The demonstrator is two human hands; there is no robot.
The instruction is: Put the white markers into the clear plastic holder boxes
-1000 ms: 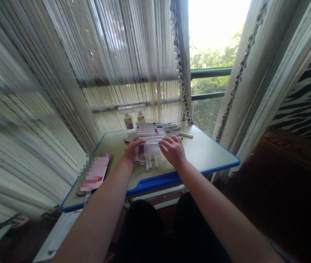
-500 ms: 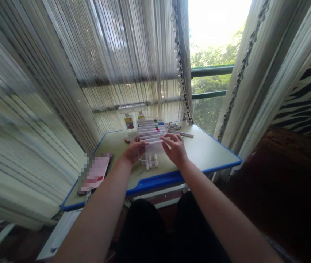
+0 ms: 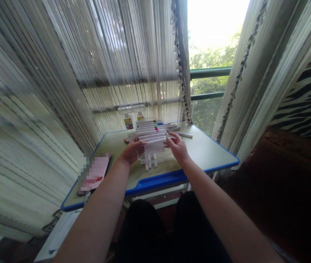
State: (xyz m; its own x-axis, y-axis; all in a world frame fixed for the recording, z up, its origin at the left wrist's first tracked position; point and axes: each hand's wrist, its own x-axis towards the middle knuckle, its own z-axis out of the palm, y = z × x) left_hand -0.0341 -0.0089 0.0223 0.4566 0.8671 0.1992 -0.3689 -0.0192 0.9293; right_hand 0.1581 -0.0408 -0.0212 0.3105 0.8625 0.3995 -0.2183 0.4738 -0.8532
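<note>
A clear plastic case (image 3: pixel 153 145) filled with a row of markers (image 3: pixel 150 130) with coloured caps stands on a small desk (image 3: pixel 207 151) with a blue rim. My left hand (image 3: pixel 131 151) grips the case's left side, fingers curled round it. My right hand (image 3: pixel 177 147) holds its right side, fingers bent against the edge. A few white markers (image 3: pixel 150 161) lie on the desk just below the case, between my hands.
Loose markers (image 3: pixel 181 134) lie behind the case toward the window. A phone (image 3: pixel 93 174) rests at the desk's left front corner. Two small packets (image 3: pixel 129 122) stand at the back edge. Striped curtains (image 3: pixel 62 84) close in on the left and right.
Both hands have shifted from the top of the case to its sides, and the case has risen slightly, tilting its near end up.
</note>
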